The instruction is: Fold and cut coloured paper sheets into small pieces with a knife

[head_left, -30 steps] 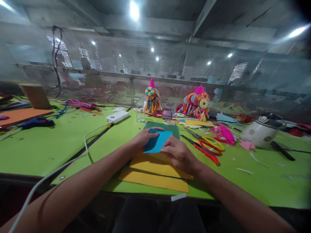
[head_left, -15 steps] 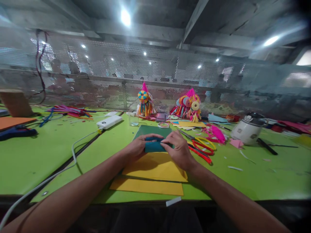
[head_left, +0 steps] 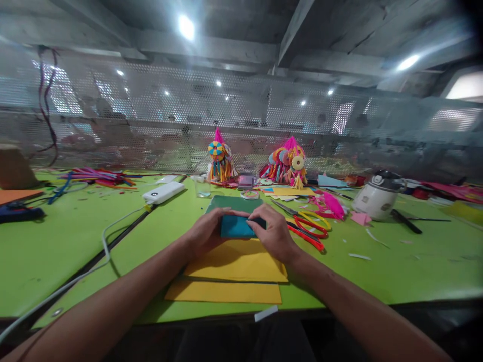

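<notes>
Head view: at the centre of the frame, a piece of blue paper [head_left: 234, 229] sits between both hands, above the near part of a dark green board [head_left: 233, 203]. The left hand [head_left: 207, 230] grasps it from the left, fingers along its upper edge; the right hand [head_left: 273, 232] pinches that edge between thumb and forefinger — its other fingers are curled in. The paper appears folded over, though the hands hide part of it.

Yellow sheets [head_left: 236, 264] lie at lower centre, nearer the table's front edge. Just right of the right hand are scissors [head_left: 309, 240] with red and yellow handles. A white power bank [head_left: 164, 192] lies left of centre, tasselled ornaments [head_left: 287, 163] stand at upper centre, and a white kettle [head_left: 377, 197] stands at right — all on the green table [head_left: 396, 271].
</notes>
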